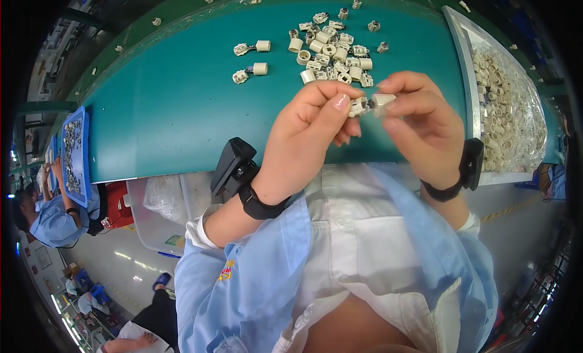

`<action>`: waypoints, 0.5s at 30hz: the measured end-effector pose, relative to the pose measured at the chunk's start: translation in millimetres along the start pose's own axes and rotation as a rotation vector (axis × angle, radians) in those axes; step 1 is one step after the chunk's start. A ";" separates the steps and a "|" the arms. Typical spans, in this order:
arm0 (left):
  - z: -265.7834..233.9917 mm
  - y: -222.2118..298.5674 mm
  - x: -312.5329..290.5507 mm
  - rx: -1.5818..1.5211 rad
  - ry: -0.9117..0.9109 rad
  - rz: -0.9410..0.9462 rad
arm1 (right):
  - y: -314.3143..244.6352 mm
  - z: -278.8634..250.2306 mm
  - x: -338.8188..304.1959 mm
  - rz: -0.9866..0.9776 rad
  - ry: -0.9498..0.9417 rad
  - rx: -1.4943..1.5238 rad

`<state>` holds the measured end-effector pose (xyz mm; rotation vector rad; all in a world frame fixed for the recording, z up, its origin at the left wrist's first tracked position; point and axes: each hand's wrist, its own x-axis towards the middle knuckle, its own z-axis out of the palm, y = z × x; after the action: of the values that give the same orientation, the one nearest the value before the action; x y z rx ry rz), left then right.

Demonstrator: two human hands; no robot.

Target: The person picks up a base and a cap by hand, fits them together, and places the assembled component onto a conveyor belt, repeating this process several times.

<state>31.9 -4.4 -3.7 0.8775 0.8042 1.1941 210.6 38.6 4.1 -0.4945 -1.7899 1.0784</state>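
Above the near edge of the green table, my left hand [316, 119] pinches a small cream plastic fitting [358, 107] with a dark end. My right hand [422, 113] grips a short cream cylindrical cap [382, 104] between thumb and fingers. Cap and fitting are held end to end; whether they join is hard to make out. Just beyond my hands lies a loose pile of similar fittings and caps [331, 51]. Left of the pile, two fittings with caps on their ends [250, 47] [249, 72] lie apart.
A white-framed tray [477, 110], lined with clear plastic and full of cream caps, stands at the right. On the left edge sits a blue tray [85, 152] of small parts, near a person in blue [61, 216]. A clear bin [155, 210] stands below the table.
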 end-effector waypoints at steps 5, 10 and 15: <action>-2.2 -4.5 0.9 -0.131 0.024 -0.044 | 0.8 7.4 -1.1 0.072 0.043 0.062; -7.2 -9.1 -1.4 -0.106 0.052 -0.049 | 3.9 9.8 -1.4 0.046 -0.039 -0.037; -3.5 -17.1 2.4 -0.088 0.127 0.023 | 7.3 16.2 -6.3 0.072 0.009 -0.013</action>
<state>36.6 -3.9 -20.7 0.7461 0.8386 1.3062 198.4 30.6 -7.9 -0.5743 -1.7836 1.1128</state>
